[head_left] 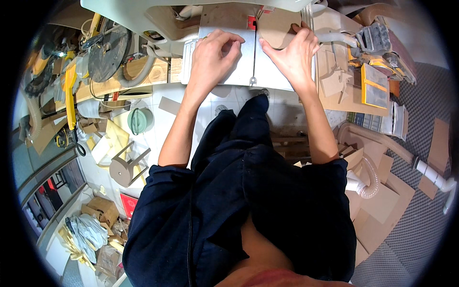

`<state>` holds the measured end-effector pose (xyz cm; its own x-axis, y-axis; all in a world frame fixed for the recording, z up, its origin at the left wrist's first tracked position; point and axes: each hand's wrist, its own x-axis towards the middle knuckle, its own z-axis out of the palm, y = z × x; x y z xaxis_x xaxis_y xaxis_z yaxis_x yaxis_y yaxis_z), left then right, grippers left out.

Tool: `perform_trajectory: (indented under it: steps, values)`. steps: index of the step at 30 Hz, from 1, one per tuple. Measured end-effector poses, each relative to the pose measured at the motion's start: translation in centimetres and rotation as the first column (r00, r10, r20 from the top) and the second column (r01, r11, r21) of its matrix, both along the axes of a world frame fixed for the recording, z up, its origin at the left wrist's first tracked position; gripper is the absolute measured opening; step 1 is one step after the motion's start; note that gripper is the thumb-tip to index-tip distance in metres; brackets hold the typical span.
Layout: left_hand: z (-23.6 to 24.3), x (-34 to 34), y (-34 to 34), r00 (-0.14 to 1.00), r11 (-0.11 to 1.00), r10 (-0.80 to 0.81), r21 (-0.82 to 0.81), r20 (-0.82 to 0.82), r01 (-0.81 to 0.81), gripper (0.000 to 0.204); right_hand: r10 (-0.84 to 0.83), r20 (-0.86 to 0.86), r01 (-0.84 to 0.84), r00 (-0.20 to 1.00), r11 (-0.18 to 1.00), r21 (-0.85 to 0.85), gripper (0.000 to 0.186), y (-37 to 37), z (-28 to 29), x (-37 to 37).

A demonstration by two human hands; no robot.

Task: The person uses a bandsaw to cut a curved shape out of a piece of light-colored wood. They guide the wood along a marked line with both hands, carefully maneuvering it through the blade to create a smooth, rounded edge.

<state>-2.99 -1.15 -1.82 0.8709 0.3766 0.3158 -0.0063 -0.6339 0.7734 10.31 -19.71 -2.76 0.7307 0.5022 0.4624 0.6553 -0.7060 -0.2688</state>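
My left hand rests over the left part of a pale metal machine table. Its fingers are curled together with the thumb alongside, and nothing shows in them. On the table's right half lies a brown board with a curved edge. My right hand is on the board's near right side, thumb stretched to the left and fingers bent over the far right edge, gripping it. A thin dark slot runs through the table between my hands. Beside the slot at the back is a small red piece.
A pale machine housing overhangs the table. At the left stand a dark disc and yellow tools; at the right, sanders, board offcuts and a yellow-edged panel. A stool, green bin and hoses are on the floor.
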Motion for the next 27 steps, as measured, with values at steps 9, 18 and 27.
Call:
perform_trajectory:
  steps: [9, 18, 27]
  values:
    - [0.0, 0.0, 0.1, 1.000, 1.000, -0.003, 0.004, 0.002, 0.003, 0.016, -0.001, -0.013, 0.001, 1.000, 1.000, 0.030, 0.100, 0.1, -0.3, 0.2]
    - [0.4, -0.1, -0.1, 1.000, 0.999, 0.007, -0.035, 0.010, -0.007, 0.015, -0.037, -0.037, 0.038, 0.999, 0.999, 0.029, 0.097, 0.0, -0.1, -0.2]
    - [1.0, 6.6, 4.2, 0.993, 0.984, -0.051, -0.165, 0.103, 0.067, 0.048, -0.029, -0.039, 0.031, 0.999, 0.997, 0.069, 0.107, -1.4, -0.2, -2.6]
